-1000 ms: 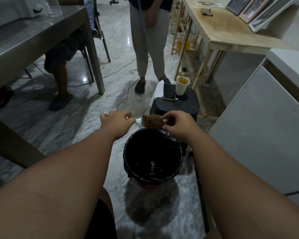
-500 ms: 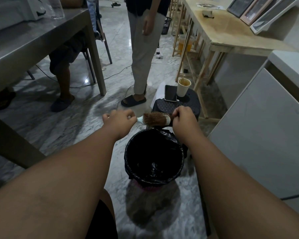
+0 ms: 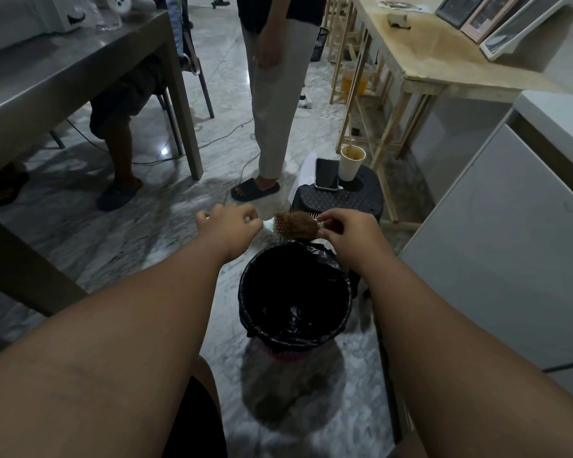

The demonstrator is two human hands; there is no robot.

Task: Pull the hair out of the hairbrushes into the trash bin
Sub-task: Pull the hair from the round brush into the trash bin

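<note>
Working hairbrush: held level just above the far rim of the trash bin, brown hair packed in.
Left hand: fingers closed on handle.
Right hand: fingertips now pinching hair at head's end; pull beginning, nothing dropped yet.

Only one view for me: head-worn wide-angle, looking forward and down along both forearms, close over the trash bin on the marble floor.
</note>
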